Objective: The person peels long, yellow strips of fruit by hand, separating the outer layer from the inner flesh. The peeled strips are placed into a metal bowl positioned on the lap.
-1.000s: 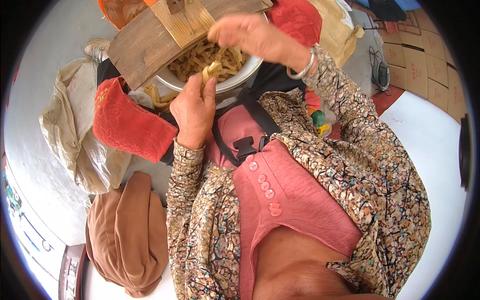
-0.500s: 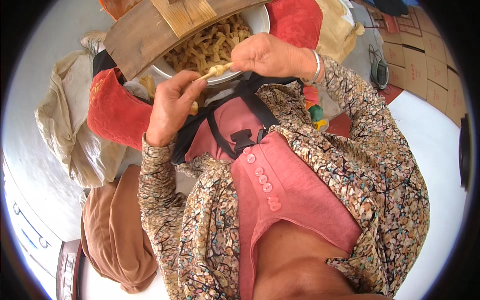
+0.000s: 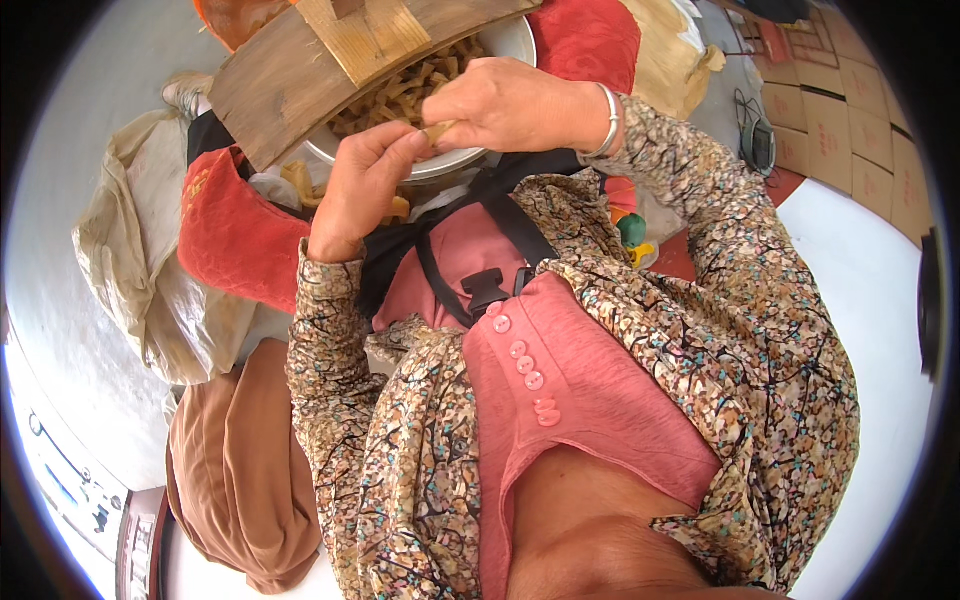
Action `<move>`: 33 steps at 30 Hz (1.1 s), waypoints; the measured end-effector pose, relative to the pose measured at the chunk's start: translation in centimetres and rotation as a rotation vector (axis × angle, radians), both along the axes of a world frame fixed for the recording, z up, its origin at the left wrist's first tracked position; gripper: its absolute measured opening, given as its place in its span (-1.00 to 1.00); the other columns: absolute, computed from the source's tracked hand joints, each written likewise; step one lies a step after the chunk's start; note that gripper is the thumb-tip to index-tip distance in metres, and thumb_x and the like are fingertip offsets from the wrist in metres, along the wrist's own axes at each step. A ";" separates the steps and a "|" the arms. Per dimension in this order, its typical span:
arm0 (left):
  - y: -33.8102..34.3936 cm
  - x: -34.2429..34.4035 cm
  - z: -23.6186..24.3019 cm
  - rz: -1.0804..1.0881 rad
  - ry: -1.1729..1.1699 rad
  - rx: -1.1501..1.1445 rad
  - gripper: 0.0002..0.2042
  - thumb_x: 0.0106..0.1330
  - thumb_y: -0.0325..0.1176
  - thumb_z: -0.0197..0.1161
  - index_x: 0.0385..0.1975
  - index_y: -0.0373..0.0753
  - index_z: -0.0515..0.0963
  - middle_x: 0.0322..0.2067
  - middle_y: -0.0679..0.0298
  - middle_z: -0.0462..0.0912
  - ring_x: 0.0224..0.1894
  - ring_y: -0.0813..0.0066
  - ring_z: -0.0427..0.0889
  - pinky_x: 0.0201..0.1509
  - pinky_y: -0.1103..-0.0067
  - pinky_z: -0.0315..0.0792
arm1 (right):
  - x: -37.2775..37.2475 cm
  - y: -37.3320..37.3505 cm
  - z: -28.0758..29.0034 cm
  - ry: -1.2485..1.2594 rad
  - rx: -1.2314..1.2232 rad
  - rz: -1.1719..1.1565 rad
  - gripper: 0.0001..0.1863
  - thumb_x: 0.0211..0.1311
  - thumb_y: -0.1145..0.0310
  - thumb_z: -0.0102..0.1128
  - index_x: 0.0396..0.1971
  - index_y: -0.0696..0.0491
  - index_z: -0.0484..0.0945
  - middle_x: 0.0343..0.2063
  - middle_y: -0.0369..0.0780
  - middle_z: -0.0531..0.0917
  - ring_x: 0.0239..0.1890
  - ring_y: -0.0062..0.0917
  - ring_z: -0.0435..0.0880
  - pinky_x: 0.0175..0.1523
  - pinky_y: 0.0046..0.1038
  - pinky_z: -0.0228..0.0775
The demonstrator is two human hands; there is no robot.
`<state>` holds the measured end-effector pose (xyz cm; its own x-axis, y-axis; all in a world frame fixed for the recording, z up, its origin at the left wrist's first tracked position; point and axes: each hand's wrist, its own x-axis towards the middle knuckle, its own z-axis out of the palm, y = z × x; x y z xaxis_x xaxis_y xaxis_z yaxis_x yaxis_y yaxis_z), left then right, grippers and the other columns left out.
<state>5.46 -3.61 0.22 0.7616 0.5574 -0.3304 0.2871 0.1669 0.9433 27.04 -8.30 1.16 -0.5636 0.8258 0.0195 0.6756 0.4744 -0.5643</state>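
Observation:
Close together over the near rim of a metal basin point(image 3: 525, 42), my left hand point(image 3: 372, 183) and my right hand point(image 3: 515, 105) pinch a yellowish strip point(image 3: 438, 130) that looks like tofu skin. Most of the strip is hidden by the fingers. Behind them, the basin holds a heap of tan knotted pieces point(image 3: 385, 98). A few loose yellowish strips point(image 3: 299, 178) lie left of my left hand, below the basin. My right wrist wears a silver bangle point(image 3: 609, 122).
A curved wooden board point(image 3: 270, 95) with a lighter crosspiece point(image 3: 370, 42) lies across the basin. Red cloth point(image 3: 238, 228) covers the left side, and more red cloth point(image 3: 585, 42) the right. Plastic sheeting point(image 3: 135, 260) hangs at left; cardboard boxes point(image 3: 850, 125) stand far right.
The hands have drawn together. Half a second ago a knot in the strip showed between them; now the fingers cover most of it. My right hand has shifted left.

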 end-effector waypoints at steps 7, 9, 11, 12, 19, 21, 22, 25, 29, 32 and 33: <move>1.2 0.7 -0.7 0.085 -0.106 -0.113 -0.77 0.37 -0.26 0.11 -0.34 -0.30 0.58 -0.66 0.54 0.32 -0.61 0.80 0.19 -0.57 0.76 0.03 | 0.9 0.7 0.1 0.419 -0.316 -0.204 -0.81 0.23 0.29 0.11 -0.32 0.10 0.55 -0.55 -0.23 0.59 -0.52 -0.47 0.56 -0.36 -0.45 0.38; 1.9 1.2 -0.4 0.161 -0.117 -0.086 -0.79 0.37 -0.29 0.11 -0.26 -0.31 0.59 -0.63 0.52 0.36 -0.60 0.80 0.21 -0.55 0.77 0.06 | 0.8 1.1 -0.4 0.590 -0.515 -0.341 -0.81 0.25 0.30 0.10 -0.28 0.11 0.56 -0.56 -0.29 0.57 -0.51 -0.60 0.53 -0.36 -0.51 0.36; 3.4 1.0 -0.2 0.208 -0.080 -0.015 -0.80 0.36 -0.34 0.10 -0.26 -0.34 0.58 -0.58 0.49 0.43 -0.54 0.77 0.28 -0.48 0.76 0.15 | 1.3 1.9 -0.5 0.593 -0.425 -0.398 -0.80 0.31 0.32 0.04 -0.20 0.11 0.54 -0.56 -0.38 0.49 -0.51 -0.74 0.43 -0.38 -0.59 0.33; 4.3 0.9 -0.2 0.229 -0.064 0.019 -0.81 0.35 -0.36 0.10 -0.26 -0.35 0.58 -0.55 0.47 0.46 -0.51 0.76 0.31 -0.45 0.76 0.19 | 1.7 2.5 -1.0 0.593 -0.365 -0.417 -0.80 0.33 0.32 0.02 -0.18 0.10 0.52 -0.55 -0.39 0.48 -0.52 -0.76 0.42 -0.39 -0.62 0.33; 7.5 2.2 -1.1 0.360 -0.113 0.182 -0.84 0.32 -0.42 0.09 -0.29 -0.37 0.56 -0.49 0.42 0.52 -0.44 0.71 0.41 -0.36 0.72 0.30 | 1.8 5.7 -2.3 0.542 -0.019 -0.513 -0.82 0.29 0.36 0.06 -0.22 0.12 0.52 -0.50 -0.26 0.52 -0.39 -0.60 0.48 -0.23 -0.53 0.34; 7.9 2.4 -1.7 0.381 -0.098 0.229 -0.84 0.31 -0.42 0.10 -0.31 -0.37 0.56 -0.50 0.40 0.53 -0.44 0.68 0.43 -0.35 0.70 0.32 | 1.9 6.1 -2.8 0.507 -0.044 -0.530 -0.81 0.30 0.39 0.04 -0.18 0.14 0.51 -0.45 -0.31 0.52 -0.33 -0.68 0.47 -0.18 -0.60 0.34; 8.2 2.5 -2.0 0.383 -0.079 0.269 -0.85 0.30 -0.42 0.10 -0.31 -0.38 0.55 -0.51 0.38 0.54 -0.44 0.67 0.44 -0.35 0.69 0.34 | 1.8 6.3 -3.2 0.497 -0.011 -0.531 -0.81 0.29 0.39 0.05 -0.19 0.14 0.51 -0.44 -0.29 0.54 -0.32 -0.65 0.49 -0.18 -0.58 0.35; 8.6 2.9 -2.3 0.387 0.052 0.433 -0.85 0.28 -0.40 0.13 -0.31 -0.36 0.55 -0.53 0.28 0.57 -0.47 0.57 0.50 -0.35 0.61 0.38 | 1.4 7.0 -4.2 0.445 0.056 -0.524 -0.82 0.24 0.39 0.09 -0.21 0.13 0.54 -0.40 -0.22 0.58 -0.29 -0.54 0.55 -0.15 -0.52 0.38; 9.8 2.3 -3.3 0.450 0.442 0.962 -0.84 0.24 -0.36 0.16 -0.33 -0.33 0.55 -0.49 0.13 0.63 -0.48 0.36 0.59 -0.34 0.46 0.43 | 2.3 6.6 -4.7 0.225 0.168 -0.534 -0.81 0.16 0.36 0.13 -0.24 0.05 0.58 -0.31 -0.21 0.61 -0.21 -0.35 0.58 -0.08 -0.38 0.38; 8.6 1.1 -2.4 0.460 0.312 0.801 -0.84 0.24 -0.33 0.17 -0.39 -0.32 0.53 -0.47 0.13 0.64 -0.45 0.31 0.60 -0.35 0.43 0.44 | 2.1 5.3 -3.6 0.147 0.402 -0.492 -0.81 0.14 0.30 0.15 -0.25 -0.02 0.60 -0.27 -0.26 0.62 -0.17 -0.33 0.57 -0.03 -0.30 0.35; 7.7 1.4 -2.2 0.458 0.233 0.709 -0.84 0.25 -0.34 0.17 -0.40 -0.33 0.52 -0.48 0.15 0.64 -0.46 0.34 0.60 -0.37 0.44 0.44 | 1.5 4.3 -2.6 0.134 0.492 -0.470 -0.81 0.14 0.28 0.16 -0.24 -0.05 0.60 -0.26 -0.28 0.62 -0.15 -0.34 0.56 -0.01 -0.28 0.34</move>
